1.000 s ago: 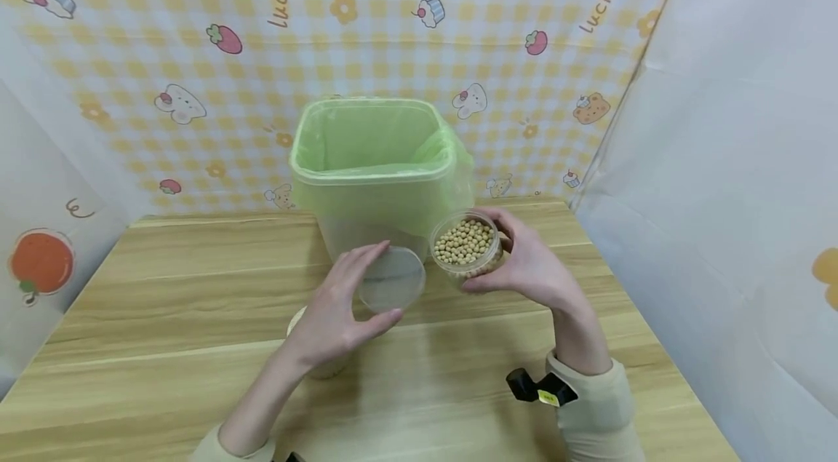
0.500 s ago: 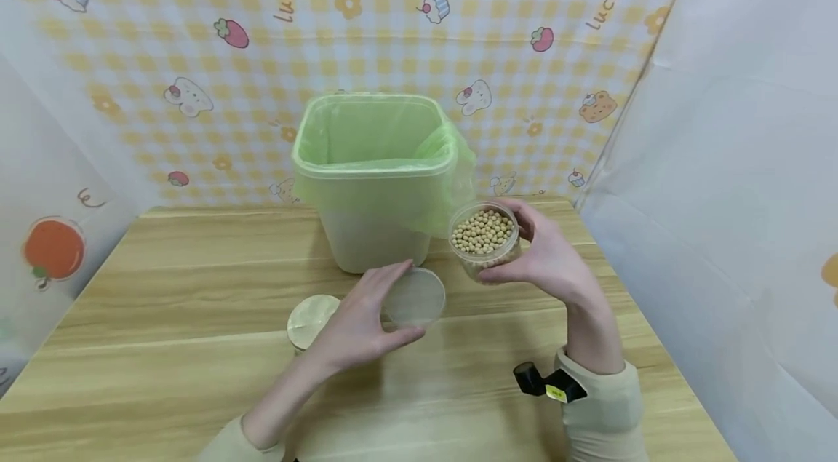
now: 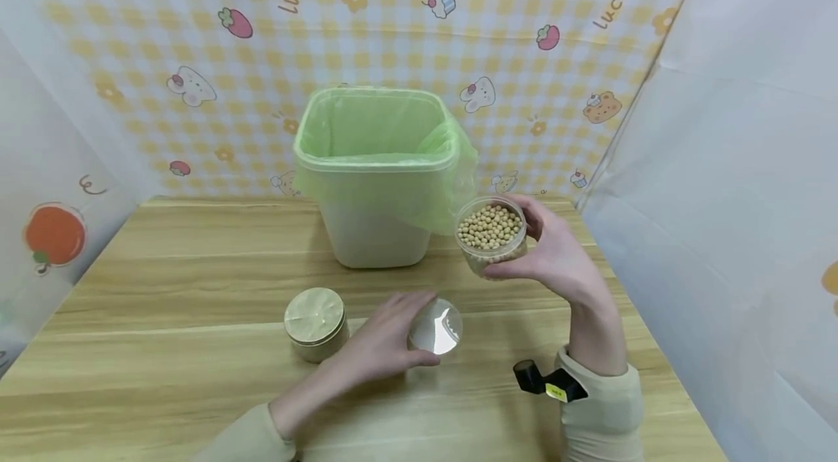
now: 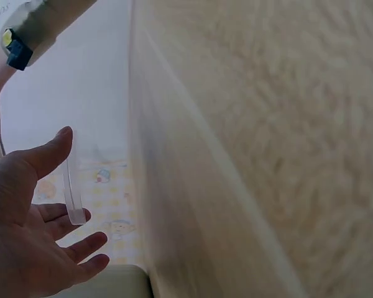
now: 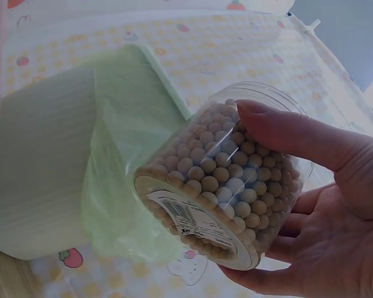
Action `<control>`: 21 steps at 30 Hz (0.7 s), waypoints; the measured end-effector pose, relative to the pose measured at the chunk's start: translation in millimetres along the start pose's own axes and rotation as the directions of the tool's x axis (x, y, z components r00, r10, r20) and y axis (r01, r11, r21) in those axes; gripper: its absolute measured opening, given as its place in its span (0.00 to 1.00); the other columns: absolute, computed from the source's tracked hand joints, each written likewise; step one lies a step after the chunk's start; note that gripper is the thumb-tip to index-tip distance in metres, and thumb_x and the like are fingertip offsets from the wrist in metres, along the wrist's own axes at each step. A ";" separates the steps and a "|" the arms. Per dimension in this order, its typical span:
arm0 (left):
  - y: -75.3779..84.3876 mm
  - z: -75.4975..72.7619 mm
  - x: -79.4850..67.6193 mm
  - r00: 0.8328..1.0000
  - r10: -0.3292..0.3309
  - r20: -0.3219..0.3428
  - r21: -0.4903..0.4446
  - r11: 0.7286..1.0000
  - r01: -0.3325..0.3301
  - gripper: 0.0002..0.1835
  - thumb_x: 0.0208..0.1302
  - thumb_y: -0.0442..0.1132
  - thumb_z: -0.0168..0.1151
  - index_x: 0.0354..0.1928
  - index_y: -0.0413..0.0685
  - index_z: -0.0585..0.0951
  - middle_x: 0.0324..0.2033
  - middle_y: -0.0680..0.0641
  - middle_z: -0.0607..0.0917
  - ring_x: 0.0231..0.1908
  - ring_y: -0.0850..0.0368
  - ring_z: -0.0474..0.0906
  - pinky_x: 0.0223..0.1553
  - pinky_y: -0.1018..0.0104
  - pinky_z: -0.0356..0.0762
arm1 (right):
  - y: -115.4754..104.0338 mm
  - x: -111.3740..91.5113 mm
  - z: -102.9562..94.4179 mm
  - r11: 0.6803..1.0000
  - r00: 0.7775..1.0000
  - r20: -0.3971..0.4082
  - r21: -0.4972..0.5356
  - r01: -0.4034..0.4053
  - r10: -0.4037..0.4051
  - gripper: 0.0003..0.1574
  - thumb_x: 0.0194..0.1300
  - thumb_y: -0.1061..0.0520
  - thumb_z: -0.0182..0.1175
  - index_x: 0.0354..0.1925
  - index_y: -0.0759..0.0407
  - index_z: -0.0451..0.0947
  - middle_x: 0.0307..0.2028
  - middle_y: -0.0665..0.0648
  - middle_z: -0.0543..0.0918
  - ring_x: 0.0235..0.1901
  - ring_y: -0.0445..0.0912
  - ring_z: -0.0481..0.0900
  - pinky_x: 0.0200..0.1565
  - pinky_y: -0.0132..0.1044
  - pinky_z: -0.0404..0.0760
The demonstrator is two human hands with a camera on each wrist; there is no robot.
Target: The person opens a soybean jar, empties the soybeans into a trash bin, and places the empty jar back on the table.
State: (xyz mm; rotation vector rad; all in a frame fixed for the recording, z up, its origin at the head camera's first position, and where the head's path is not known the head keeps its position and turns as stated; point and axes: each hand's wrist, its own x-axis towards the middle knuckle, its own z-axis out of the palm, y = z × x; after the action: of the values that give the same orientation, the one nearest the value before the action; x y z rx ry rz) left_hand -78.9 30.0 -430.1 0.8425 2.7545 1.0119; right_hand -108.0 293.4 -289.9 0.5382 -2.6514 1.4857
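My left hand (image 3: 386,338) pinches a clear round lid (image 3: 436,327) by its edges, low over the wooden table. In the left wrist view the lid (image 4: 73,186) stands between thumb and fingers, apart from the tabletop. Off to the right, my right hand (image 3: 556,251) grips a clear jar (image 3: 495,256), uncovered and tilted, filled with small beige balls (image 3: 489,228). The right wrist view shows a printed label (image 5: 193,220) on the jar's bottom. Beside my left forearm sits a round container (image 3: 316,324) with a pale gold, wrinkled top.
A pale bin (image 3: 380,236) lined with a green bag (image 3: 380,189) stands at the back of the wooden table (image 3: 164,287). The bag's loose edge hangs down on the right, close to the jar. A checked cloth (image 3: 393,33) hangs behind.
My left hand has carried the lid down and to the right, away from the bin. The jar has shifted slightly right in my right hand. The gold-topped container has come fully into sight.
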 end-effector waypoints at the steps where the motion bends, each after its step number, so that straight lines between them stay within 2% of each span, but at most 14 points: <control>1: -0.7 1.7 0.5 1.000 0.000 0.004 0.003 1.000 0.000 0.52 0.51 0.55 0.80 0.76 0.48 0.66 0.73 0.43 0.73 0.71 0.40 0.68 0.71 0.36 0.66 | 0.1 0.2 0.0 1.000 1.000 0.000 -0.002 0.000 0.000 0.62 0.39 0.62 0.85 0.72 0.55 0.67 0.66 0.55 0.77 0.64 0.54 0.77 0.63 0.45 0.74; 6: -4.8 9.1 2.2 1.000 -0.011 0.028 0.014 1.000 0.011 0.53 0.51 0.56 0.80 0.76 0.49 0.66 0.72 0.44 0.73 0.71 0.42 0.69 0.72 0.38 0.66 | 0.5 1.0 0.2 1.000 1.000 0.003 -0.006 0.002 -0.002 0.63 0.39 0.63 0.85 0.72 0.56 0.67 0.66 0.55 0.77 0.64 0.54 0.77 0.64 0.46 0.74; 14: -12.6 14.5 0.1 0.994 -0.056 0.098 0.018 0.998 0.054 0.52 0.52 0.56 0.78 0.76 0.48 0.66 0.74 0.38 0.70 0.76 0.32 0.60 0.75 0.32 0.56 | 0.7 3.0 2.3 1.000 1.000 0.003 -0.001 0.003 -0.003 0.63 0.39 0.63 0.85 0.72 0.56 0.67 0.66 0.55 0.77 0.64 0.53 0.77 0.64 0.40 0.73; 18: -14.2 16.8 -1.9 0.992 -0.047 0.117 0.030 0.999 0.044 0.51 0.53 0.54 0.78 0.76 0.46 0.66 0.75 0.39 0.70 0.77 0.32 0.58 0.76 0.32 0.52 | 0.9 3.9 3.0 1.000 1.000 -0.001 -0.004 0.003 -0.003 0.63 0.38 0.64 0.85 0.72 0.55 0.67 0.66 0.54 0.78 0.63 0.52 0.77 0.62 0.35 0.74; 21: -14.3 18.3 -3.2 0.991 -0.039 0.126 0.062 0.998 0.031 0.50 0.54 0.52 0.77 0.76 0.45 0.66 0.75 0.42 0.70 0.78 0.32 0.57 0.77 0.33 0.51 | 0.1 3.4 3.0 1.000 1.000 -0.005 -0.009 -0.002 0.002 0.63 0.39 0.63 0.85 0.72 0.53 0.68 0.65 0.54 0.78 0.62 0.51 0.77 0.62 0.36 0.74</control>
State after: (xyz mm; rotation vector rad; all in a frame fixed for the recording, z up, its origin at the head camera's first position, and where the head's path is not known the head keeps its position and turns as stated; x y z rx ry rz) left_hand -78.1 29.8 -453.6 0.8330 2.6940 0.8422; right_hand -110.9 290.0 -290.9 0.5309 -2.6541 1.4724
